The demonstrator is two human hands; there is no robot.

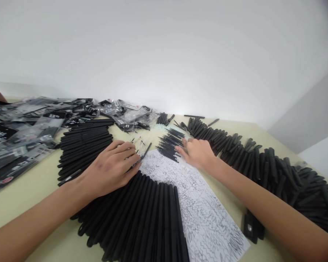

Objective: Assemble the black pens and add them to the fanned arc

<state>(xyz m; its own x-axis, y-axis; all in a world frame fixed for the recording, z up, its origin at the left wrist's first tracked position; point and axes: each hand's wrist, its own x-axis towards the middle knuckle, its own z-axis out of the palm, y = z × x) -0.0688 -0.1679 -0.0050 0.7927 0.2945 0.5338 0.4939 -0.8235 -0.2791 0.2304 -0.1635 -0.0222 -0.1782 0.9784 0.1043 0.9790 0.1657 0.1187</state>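
My left hand point(116, 165) is closed, its fingers curled inward above a wide fan of black pen barrels point(142, 214). What its fingertips hold is hidden. A slim dark stick point(146, 151) pokes out beside them, and I cannot tell whether it is gripped. At the near edge of a pile of thin black sticks like pen refills point(168, 145), my right hand point(198, 151) touches the ends, thumb and forefinger apart. Under and beside these lies a white sheet point(202, 203) covered with dark scribbles.
Clear and black plastic packs point(43, 120) heap up on the left. A long row of short black pen pieces point(251, 160) curves along the right, near my right forearm. Several pale thin sticks point(140, 143) lie between the hands. A white wall point(164, 54) stands behind the yellowish table point(5, 214).
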